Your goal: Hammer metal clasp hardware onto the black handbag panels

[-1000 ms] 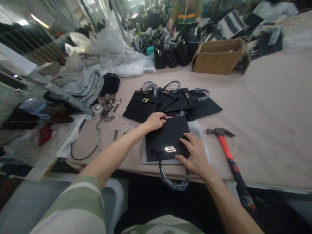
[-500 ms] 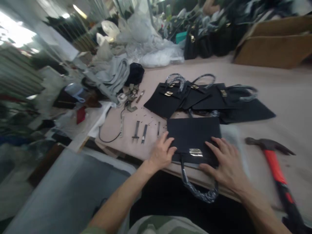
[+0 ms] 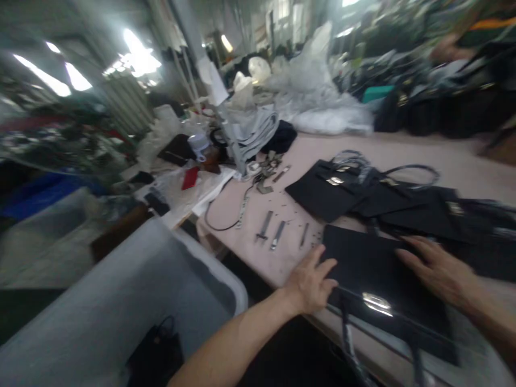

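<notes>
So on the far left the big grey bin point(image 3: 100, 301) took up way more of the view than half a second earlier, since the camera had swung left, and you could make out a small black bag point(image 3: 157, 355) down inside it. Past that, a red piece point(image 3: 190, 178) sat on some clear plastic. Then came the bare part of the pinkish surface point(image 3: 217, 209), with three narrow metal strips point(image 3: 278, 235) lying apart from each other, same spots as before.

Next up, the left hand point(image 3: 310, 282), fingers spread against the left edge of the black handbag point(image 3: 363, 263), pretty much how it was a moment ago. The bag lay flat at the near edge of the surface, gold clasp point(image 3: 377, 303) facing up and handle point(image 3: 349, 338) pointing toward the person, but it was angled more in view. The other flat black bags point(image 3: 326, 191) were fanned out just beyond it.

The hands were well apart. The right hand point(image 3: 439, 269) had gone from the clasp side up to the far edge; too blurry, can't tell if it was gripping. The hammer had dropped out of view, and only a sliver of the cardboard box point(image 3: 502, 145) was left at far right.
</notes>
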Available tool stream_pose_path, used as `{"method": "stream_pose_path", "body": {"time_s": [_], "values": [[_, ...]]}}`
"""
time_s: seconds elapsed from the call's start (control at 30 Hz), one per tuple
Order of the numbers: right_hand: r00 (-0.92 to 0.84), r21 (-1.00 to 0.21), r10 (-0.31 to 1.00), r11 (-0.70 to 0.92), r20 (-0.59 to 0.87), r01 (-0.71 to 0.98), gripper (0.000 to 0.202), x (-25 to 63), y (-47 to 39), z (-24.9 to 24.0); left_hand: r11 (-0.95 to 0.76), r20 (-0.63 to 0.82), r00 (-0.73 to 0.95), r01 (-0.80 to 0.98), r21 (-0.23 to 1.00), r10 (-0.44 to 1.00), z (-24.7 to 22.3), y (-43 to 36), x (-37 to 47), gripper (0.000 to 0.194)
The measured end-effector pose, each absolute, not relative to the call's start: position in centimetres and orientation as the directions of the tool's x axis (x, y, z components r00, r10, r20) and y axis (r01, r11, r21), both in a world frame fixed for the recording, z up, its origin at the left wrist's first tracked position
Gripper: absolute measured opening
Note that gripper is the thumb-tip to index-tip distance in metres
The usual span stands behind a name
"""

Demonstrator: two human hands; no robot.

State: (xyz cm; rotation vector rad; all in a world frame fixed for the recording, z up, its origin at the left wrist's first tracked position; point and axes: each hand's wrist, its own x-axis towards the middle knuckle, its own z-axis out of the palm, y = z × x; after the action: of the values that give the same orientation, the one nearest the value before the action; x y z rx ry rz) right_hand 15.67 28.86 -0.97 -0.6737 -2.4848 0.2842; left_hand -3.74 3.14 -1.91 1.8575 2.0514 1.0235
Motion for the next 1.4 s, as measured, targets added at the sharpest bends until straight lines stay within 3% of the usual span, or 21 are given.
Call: {"method": "stream_pose_path", "body": {"time_s": [0.1,0.23,0.53,0.73,0.87,1.07,1.23,1.4], "values": [[-0.673,-0.228,0.687,0.727,0.276,0.648,0.063,14.4,30.7,-0.5,0.007,0.260,-0.214,0.783,0.622,0.941,-2.3,2.6,-4.0,0.049],[-0.599,-0.153,0.774,0.630,0.207,0.761,0.051,14.1,31.4,-0.4,-0.004,0.268,-0.211,0.778,0.628,0.940,-3.4,2.8,-4.1,0.049],[-0.579,-0.158,0.777,0.622,0.246,0.767,0.055,16.2,21.2,1.9,0.005,0.228,-0.180,0.794,0.607,0.957,-3.2,2.6,-4.0,0.051],[-0.737,-0.217,0.665,0.743,0.124,0.634,0.081,18.6,13.1,0.8,0.057,0.185,-0.187,0.836,0.546,0.965,-2.8,2.8,-3.7,0.056],[-0.747,-0.196,0.653,0.754,0.124,0.626,0.094,18.6,11.7,-0.5,0.028,0.161,-0.161,0.786,0.618,0.974,-2.6,2.6,-4.3,0.060],[-0.742,-0.208,0.659,0.748,0.120,0.630,0.089,18.2,11.9,-0.3,-0.056,0.139,-0.077,0.647,0.760,0.987,-1.7,1.0,-7.6,0.058],[-0.726,-0.212,0.680,0.729,0.106,0.651,0.084,18.0,11.7,0.1,-0.014,0.086,-0.081,0.646,0.763,0.993,-0.8,0.6,-9.2,0.059],[-0.720,-0.197,0.683,0.728,0.126,0.657,0.081,17.9,11.6,0.1,0.012,0.068,-0.095,0.663,0.748,0.993,-1.5,0.6,-7.6,0.077]]}}
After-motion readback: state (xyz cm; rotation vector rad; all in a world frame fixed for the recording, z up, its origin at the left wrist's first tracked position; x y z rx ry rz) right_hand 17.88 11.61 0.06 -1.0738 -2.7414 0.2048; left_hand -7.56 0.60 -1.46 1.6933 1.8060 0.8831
